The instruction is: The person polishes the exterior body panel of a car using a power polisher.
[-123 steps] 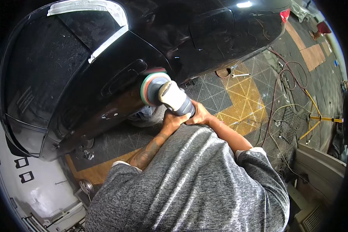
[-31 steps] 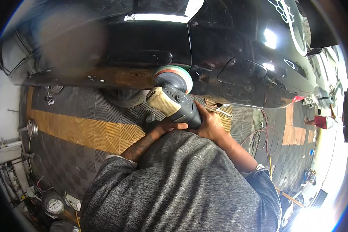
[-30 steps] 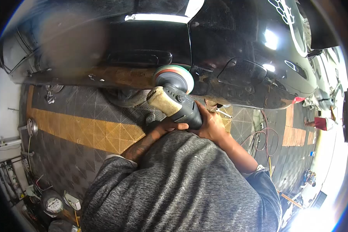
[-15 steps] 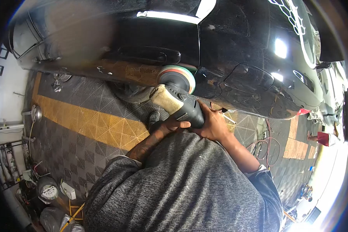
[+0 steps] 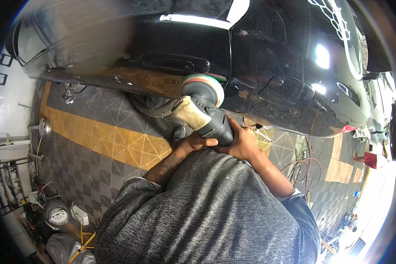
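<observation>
Polisher (image 5: 219, 125) extends to the far side of both hands, its round pad (image 5: 203, 87) at the black car (image 5: 277, 66); left hand (image 5: 200, 142) and right hand (image 5: 244, 141) grip its near end.

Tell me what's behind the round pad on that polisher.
Behind the pad is the side of the black car, with a panel seam running down near the pad's edge. The patch directly behind is covered, so its condition can't be seen.
</observation>
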Demonstrator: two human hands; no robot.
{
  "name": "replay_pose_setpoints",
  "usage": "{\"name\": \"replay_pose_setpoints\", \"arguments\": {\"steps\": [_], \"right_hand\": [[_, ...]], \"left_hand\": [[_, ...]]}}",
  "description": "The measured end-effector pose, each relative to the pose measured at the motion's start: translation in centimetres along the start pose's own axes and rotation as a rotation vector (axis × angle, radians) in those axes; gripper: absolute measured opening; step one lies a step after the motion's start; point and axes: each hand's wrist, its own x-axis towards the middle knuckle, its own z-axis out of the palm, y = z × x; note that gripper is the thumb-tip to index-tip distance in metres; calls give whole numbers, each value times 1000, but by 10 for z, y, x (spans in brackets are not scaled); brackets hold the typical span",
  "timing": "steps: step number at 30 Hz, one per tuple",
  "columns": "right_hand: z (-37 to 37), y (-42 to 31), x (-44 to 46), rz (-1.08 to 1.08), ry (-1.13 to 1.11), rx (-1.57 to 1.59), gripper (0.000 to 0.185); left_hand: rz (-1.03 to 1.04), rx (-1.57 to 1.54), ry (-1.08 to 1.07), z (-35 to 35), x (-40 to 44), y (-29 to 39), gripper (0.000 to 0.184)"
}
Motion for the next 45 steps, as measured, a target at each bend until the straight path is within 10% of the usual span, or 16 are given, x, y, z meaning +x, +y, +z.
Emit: {"name": "replay_pose_setpoints", "arguments": {"steps": [45], "right_hand": [[-22, -25, -35, 133, 13, -32, 108]], "left_hand": [[27, 28, -107, 11, 7, -2, 81]]}}
